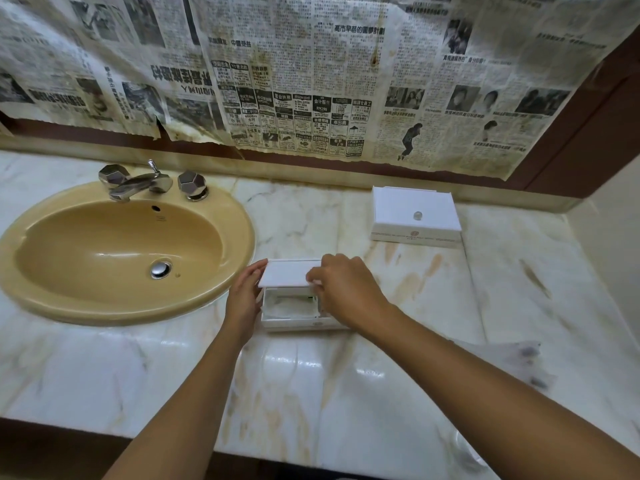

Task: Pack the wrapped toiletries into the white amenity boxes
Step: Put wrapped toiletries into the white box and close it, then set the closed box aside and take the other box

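From the head view, the near amenity box (298, 311) sits on the marble counter (311, 393) just right of the sink (121, 251), wrapped toiletries (289, 304) already inside. Its lid (289, 273) is raised and tilted over the far side, long axis running left to right. The left hand (244, 296) steadies the lid's left edge with straight fingers; the right hand (341, 289) pinches its right end. A second box (415, 216), closed, stands well beyond, farther right of the sink.
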Available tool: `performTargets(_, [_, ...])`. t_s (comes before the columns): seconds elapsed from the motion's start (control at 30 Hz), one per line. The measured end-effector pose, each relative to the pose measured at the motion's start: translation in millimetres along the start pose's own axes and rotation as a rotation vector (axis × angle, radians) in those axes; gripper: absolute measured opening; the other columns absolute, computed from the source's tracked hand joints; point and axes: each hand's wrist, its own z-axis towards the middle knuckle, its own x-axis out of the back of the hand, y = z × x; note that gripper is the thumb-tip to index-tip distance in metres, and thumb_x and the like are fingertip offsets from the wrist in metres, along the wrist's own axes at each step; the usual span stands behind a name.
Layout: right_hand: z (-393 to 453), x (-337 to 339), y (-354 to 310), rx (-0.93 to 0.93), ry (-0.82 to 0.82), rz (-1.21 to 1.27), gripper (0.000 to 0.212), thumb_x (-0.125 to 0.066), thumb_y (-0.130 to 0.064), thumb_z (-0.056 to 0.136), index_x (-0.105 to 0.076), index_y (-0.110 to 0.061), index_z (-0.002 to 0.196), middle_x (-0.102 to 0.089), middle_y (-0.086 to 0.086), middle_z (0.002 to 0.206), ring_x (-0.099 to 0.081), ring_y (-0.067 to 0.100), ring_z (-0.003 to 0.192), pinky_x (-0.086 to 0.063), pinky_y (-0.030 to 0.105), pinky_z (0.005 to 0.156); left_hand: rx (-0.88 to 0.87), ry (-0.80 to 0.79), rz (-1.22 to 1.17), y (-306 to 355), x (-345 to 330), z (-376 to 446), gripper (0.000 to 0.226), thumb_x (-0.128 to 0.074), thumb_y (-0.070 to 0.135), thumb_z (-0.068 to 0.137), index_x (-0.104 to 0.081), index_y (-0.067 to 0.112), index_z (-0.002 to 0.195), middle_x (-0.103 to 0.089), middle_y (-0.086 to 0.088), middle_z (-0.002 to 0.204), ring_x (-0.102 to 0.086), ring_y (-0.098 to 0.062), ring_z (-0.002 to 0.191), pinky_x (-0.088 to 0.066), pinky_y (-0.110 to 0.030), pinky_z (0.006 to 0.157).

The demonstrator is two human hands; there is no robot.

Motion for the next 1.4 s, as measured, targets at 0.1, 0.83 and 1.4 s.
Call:
performTargets(0.1, [-16, -21, -1, 0.023, -0.061, -0.034, 0.025, -0.053, -0.008, 0.088, -0.067, -0.019, 0.105, -0.054, 0.003, 0.094, -0.050, 0.026, 0.091, -0.024, 0.032, 0.071, 0.017, 0.004, -0.021, 0, -2, 0, 0.028, -0.044, 0.025, 0.101, -0.066, 0.019, 0.117, -0.068, 0.004, 0.117, -0.061, -0.010, 0.110, -0.048, -0.023, 0.074])
performTargets(0.83, [-31, -59, 29, -0.787, 0.019, 0.854, 0.070, -0.043, -0.045, 0.098, -0.007, -0.021, 0.154, -0.032, 0.001, 0.154, -0.037, 0.021, 0.136, -0.034, 0.028, 0.103, -0.063, 0.130, 0.210, -17, -11, -16, 0.037, -0.062, 0.024, 0.093, -0.062, 0.015, 0.129, -0.067, 0.005, 0.119, -0.062, -0.012, 0.109, -0.048, -0.022, 0.088])
performTargets(1.4, [104, -40, 82, -0.824, 0.176, 0.950, 0.068, -0.045, -0.040, 0.099, -0.010, -0.022, 0.153, -0.029, 0.003, 0.155, -0.034, 0.023, 0.139, -0.035, 0.031, 0.105, -0.114, 0.107, 0.185, 50, -62, 118, 0.026, -0.059, 0.015, 0.095, -0.067, 0.015, 0.120, -0.069, 0.014, 0.100, -0.065, -0.006, 0.094, -0.050, -0.021, 0.083])
